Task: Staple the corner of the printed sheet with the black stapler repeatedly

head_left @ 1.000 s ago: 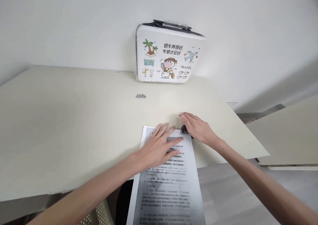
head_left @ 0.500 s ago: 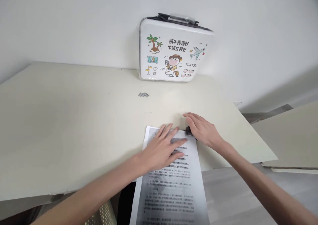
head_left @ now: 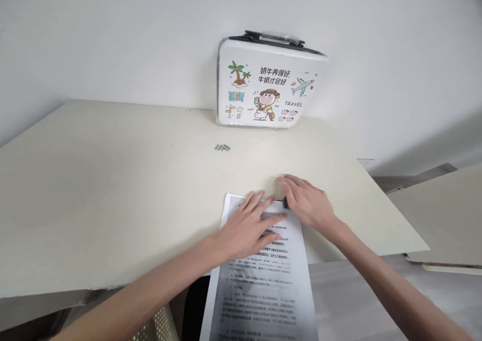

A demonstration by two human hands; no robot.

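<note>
Printed sheets of paper (head_left: 259,291) lie at the table's near edge, their lower part reaching past it. My left hand (head_left: 248,228) rests flat on the upper part of the paper, fingers spread. At the paper's top right corner, my right hand (head_left: 307,200) is closed over a small black stapler (head_left: 285,203). Most of the stapler is hidden under that hand; only its dark front end shows, over the paper's edge. Beyond the paper, several short strips of staples (head_left: 222,147) lie on the table.
A white case (head_left: 273,82) with cartoon prints and a black handle stands at the back of the cream table (head_left: 113,180), against the wall (head_left: 131,39). Another pale board (head_left: 448,210) is at the right. A perforated seat (head_left: 161,326) shows below the near edge.
My right hand has pressed down and covers more of the stapler. My left hand stays on the paper. The whole view has shifted slightly.
</note>
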